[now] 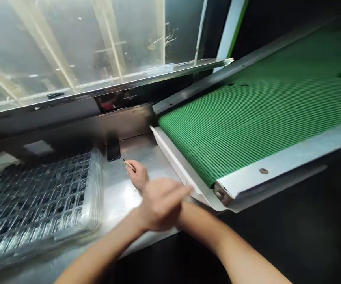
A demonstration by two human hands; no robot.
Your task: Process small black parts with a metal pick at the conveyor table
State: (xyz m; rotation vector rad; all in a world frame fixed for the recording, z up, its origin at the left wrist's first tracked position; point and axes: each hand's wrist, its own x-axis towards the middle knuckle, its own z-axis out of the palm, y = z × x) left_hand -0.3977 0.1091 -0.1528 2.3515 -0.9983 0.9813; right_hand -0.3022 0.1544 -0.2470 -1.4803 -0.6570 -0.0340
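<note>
Seen from above, two bare forearms reach forward and cross over a brushed-metal desk (pixel 120 193).

The right hand (pixel 137 173) lies farther from the viewer. It pinches a thin, pale stick-like tool (pixel 128 163) between its fingertips, and the tool's dark tip points at a small black rectangular block (pixel 113 150). That block rests on the desk, just beyond the tip — whether the two touch cannot be told.

The left hand (pixel 161 203) is nearer to the viewer than the block and lies over the right wrist. It is blurred, fingers loosely curled and spread toward the right; it seems to hold nothing, though the blur leaves that unsure.

Left of the block sits a stack of clear plastic trays (pixel 37 197) with a grid of small pockets, many with dark contents too small to make out.

Right of the block, a green ribbed conveyor belt (pixel 261 106) in a grey metal frame rises away toward the upper right, with a white plate (pixel 173 157) along its near left edge.

Behind the block — beyond a dark metal ledge — a hazy glass panel (pixel 69 43) shows pale slanting bars.
</note>
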